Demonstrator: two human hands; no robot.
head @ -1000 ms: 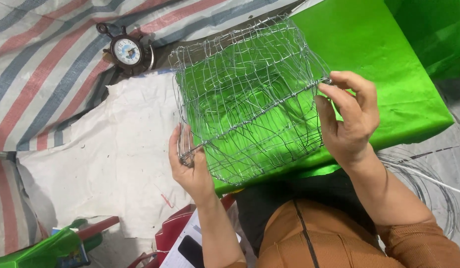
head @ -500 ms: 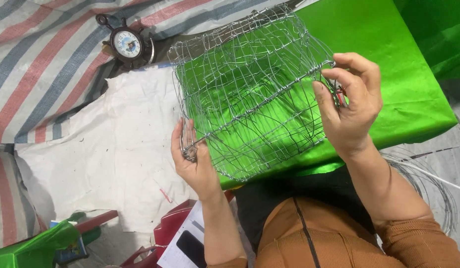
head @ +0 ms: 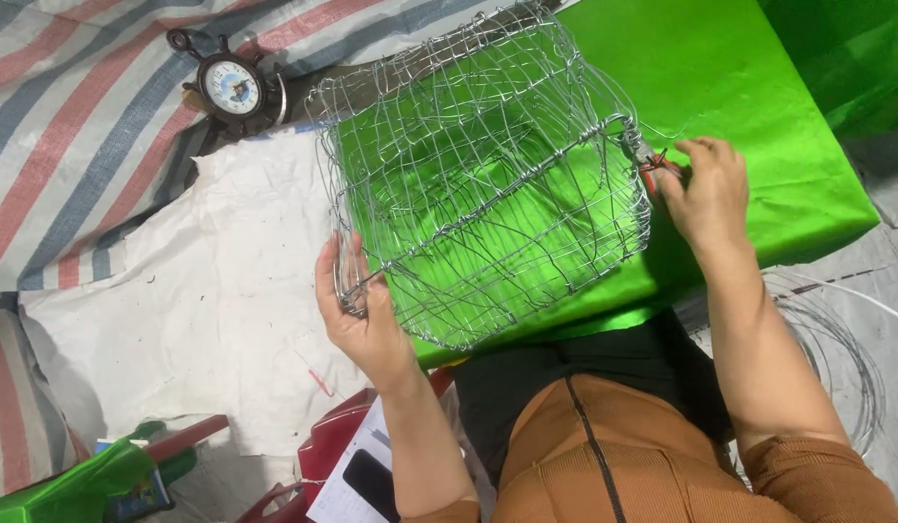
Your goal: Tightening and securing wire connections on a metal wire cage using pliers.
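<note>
A box-shaped cage of thin silver wire mesh [head: 487, 174] rests tilted on a bright green sheet [head: 739, 87]. My left hand [head: 357, 310] grips the cage's near left corner, fingers hooked through the mesh. My right hand [head: 705, 194] is at the cage's right corner and holds a small red-handled tool [head: 652, 167], its tip against the wire frame there. Most of the tool is hidden by my fingers.
A small round clock with a dark wheel-shaped frame [head: 231, 87] lies on a striped tarp [head: 71, 116]. A white sack [head: 207, 300] covers the floor at left. Coiled wire [head: 836, 349] lies at right. A red object [head: 337, 450] and green items [head: 91, 479] sit near my knees.
My right hand slid off the cage's right edge and now holds the red-handled tool at that corner. The cage has turned slightly; my left hand kept its grip.
</note>
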